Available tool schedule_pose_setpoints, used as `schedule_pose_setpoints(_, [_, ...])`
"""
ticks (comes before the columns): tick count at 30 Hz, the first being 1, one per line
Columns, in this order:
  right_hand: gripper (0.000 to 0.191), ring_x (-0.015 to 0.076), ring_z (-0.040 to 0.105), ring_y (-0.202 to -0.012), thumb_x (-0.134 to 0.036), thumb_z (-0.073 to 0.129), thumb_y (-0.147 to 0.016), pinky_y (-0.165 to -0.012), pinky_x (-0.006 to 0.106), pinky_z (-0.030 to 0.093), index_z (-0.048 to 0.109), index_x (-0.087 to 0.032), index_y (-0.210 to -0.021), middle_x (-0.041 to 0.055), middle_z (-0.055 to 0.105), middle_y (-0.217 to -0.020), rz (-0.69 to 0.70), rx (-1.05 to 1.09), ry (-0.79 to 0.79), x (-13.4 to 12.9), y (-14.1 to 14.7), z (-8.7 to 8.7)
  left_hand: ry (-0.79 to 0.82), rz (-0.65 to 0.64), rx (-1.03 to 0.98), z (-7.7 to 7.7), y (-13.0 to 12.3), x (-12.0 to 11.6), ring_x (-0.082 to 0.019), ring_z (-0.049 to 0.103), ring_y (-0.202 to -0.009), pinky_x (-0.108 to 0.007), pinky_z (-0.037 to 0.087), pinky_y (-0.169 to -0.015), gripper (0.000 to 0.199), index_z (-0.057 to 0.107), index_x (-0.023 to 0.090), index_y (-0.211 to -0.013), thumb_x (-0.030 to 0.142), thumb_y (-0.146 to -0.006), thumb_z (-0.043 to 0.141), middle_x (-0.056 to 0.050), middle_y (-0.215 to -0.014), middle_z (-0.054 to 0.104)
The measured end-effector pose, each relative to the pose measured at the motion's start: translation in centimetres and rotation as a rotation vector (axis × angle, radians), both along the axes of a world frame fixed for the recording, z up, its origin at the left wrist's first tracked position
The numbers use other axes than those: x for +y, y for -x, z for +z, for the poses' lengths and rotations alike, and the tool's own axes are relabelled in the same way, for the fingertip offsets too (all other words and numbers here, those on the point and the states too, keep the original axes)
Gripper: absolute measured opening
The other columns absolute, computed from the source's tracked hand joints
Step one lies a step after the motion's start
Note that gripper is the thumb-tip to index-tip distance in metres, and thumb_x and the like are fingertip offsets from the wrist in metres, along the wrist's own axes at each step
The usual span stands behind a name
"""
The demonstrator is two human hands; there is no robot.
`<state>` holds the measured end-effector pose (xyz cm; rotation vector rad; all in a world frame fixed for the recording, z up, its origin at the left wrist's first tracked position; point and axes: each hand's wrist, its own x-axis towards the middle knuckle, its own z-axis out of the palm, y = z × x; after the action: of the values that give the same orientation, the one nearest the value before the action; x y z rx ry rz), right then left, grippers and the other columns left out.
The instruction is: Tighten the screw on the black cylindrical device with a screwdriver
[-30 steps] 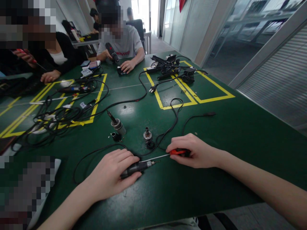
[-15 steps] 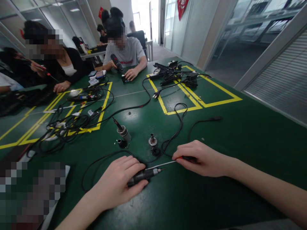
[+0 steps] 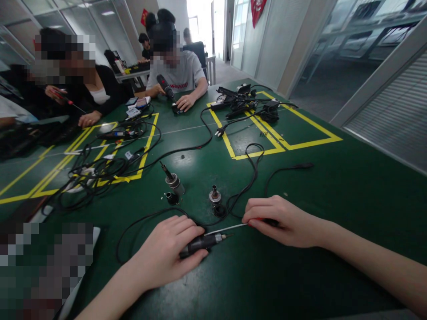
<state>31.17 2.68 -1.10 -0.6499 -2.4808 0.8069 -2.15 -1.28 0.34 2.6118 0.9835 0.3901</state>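
Observation:
My left hand (image 3: 175,244) is closed around the black body of a corded electric screwdriver (image 3: 205,243), which lies low over the table with its metal nose and thin tip facing right. In my right hand (image 3: 275,220) is a hand screwdriver (image 3: 228,229) with a red and black handle, mostly covered by my fingers. Its pale shaft reaches left along the electric screwdriver's upper side; the shaft's end is hidden by my left hand. Beyond my hands stand a silver cylindrical motor part (image 3: 174,183), a small black collar (image 3: 171,198), a round metal part (image 3: 215,195) and a black ring (image 3: 219,210).
Black cables and adapters (image 3: 247,104) lie inside yellow tape at the back right. Tangled cables (image 3: 100,173) cover the left side. A cable plug (image 3: 305,166) lies beyond my right hand. Two people (image 3: 182,73) work with tools across the green table (image 3: 300,275).
The view has shifted slightly, so the whole scene sits a little further right. Both hands keep their holds, with hardly any movement between them.

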Motion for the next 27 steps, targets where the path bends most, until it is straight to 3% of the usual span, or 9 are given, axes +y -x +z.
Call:
schedule_pose_setpoints(8, [0.009, 0.0168, 0.072, -0.084, -0.019, 0.068, -0.103, -0.077, 0.027, 0.056, 0.074, -0.018, -0.108, 0.0068, 0.075, -0.098, -0.033, 0.101, 0.054, 0.15, -0.23, -0.23, -0.024, -0.008, -0.010, -0.06, -0.03, 0.03, -0.023, 0.073, -0.088, -0.036, 0.056, -0.077, 0.019, 0.073, 0.020, -0.118, 0.032, -0.105, 0.065, -0.005, -0.100, 0.079])
schedule_pose_setpoints(17, [0.019, 0.0161, 0.066, -0.071, -0.019, 0.056, -0.108, -0.065, 0.027, 0.048, 0.074, -0.017, -0.104, 0.0047, 0.074, -0.083, -0.018, 0.014, -0.011, 0.06, -0.09, 0.25, -0.026, -0.001, 0.001, 0.12, -0.05, 0.02, -0.022, 0.075, -0.089, -0.035, 0.057, -0.078, 0.017, 0.073, 0.020, -0.116, 0.030, -0.104, 0.066, -0.005, -0.100, 0.080])
schedule_pose_setpoints(27, [0.013, 0.0173, 0.071, -0.082, -0.021, 0.065, -0.105, -0.072, 0.027, 0.054, 0.074, -0.017, -0.113, 0.0080, 0.075, -0.099, 0.005, 0.016, 0.051, 0.16, -0.32, 0.15, -0.015, -0.003, -0.002, 0.16, -0.20, 0.10, -0.022, 0.074, -0.088, -0.034, 0.055, -0.077, 0.015, 0.072, 0.020, -0.114, 0.030, -0.103, 0.067, -0.004, -0.099, 0.078])
